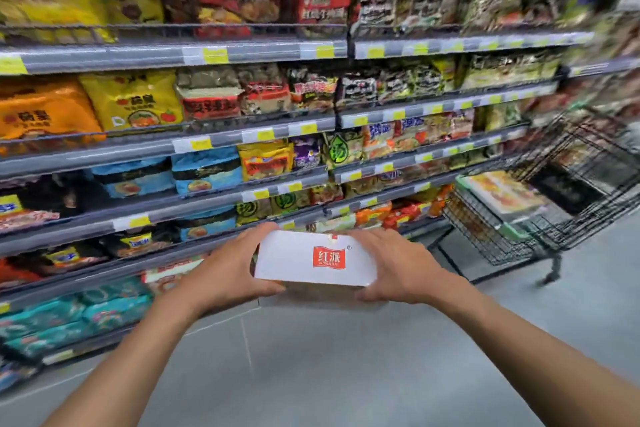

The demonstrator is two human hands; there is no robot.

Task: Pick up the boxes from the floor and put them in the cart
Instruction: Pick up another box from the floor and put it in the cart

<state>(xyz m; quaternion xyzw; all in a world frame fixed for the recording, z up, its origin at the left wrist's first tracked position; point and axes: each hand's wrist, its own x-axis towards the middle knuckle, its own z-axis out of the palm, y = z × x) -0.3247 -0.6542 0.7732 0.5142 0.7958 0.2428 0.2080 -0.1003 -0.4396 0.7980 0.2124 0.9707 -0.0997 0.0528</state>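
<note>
Grip at both ends: my left hand (228,270) and my right hand (394,267) grasp a flat white cardboard box with a red square logo (315,258). The left hand sits at the box's nine o'clock and the right hand at its three o'clock. On each hand the fingers wrap over the far edge and the thumb curls along the near lower edge. The box is held in the air above the smooth grey floor (311,374), with its logo face turned up toward me.

A black wire shopping cart with green trim (588,198) stands on the floor at two o'clock from the box, well apart from it. Inside the cart lies a flat box with a colourful printed top (502,194); blur hides its print.

Grey metal shelves with yellow price tags (180,55) fill the view from nine o'clock through twelve o'clock. They are packed with noodle packets in yellow, orange, red, blue and teal (131,100). The cart stands just beside the right end of these shelves.
</note>
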